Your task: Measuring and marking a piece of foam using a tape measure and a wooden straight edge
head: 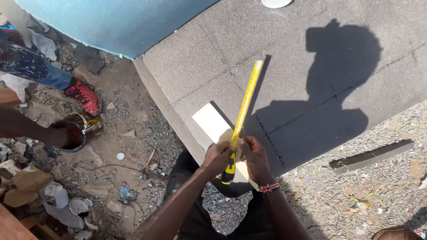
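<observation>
Both hands, left hand [216, 158] and right hand [254, 156], grip tape measure [242, 116] at centre; open tin [76, 130] at left holds dark liquid.

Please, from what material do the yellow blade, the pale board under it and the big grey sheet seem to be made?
Blade: likely thin painted metal; it stands out straight and stiff from both hands.
Board: probably raw wood, pale, matt, square-edged.
Grey sheet: looks like gritty roofing felt or rough board; grainy surface, faint lines. Uncertain.
</observation>
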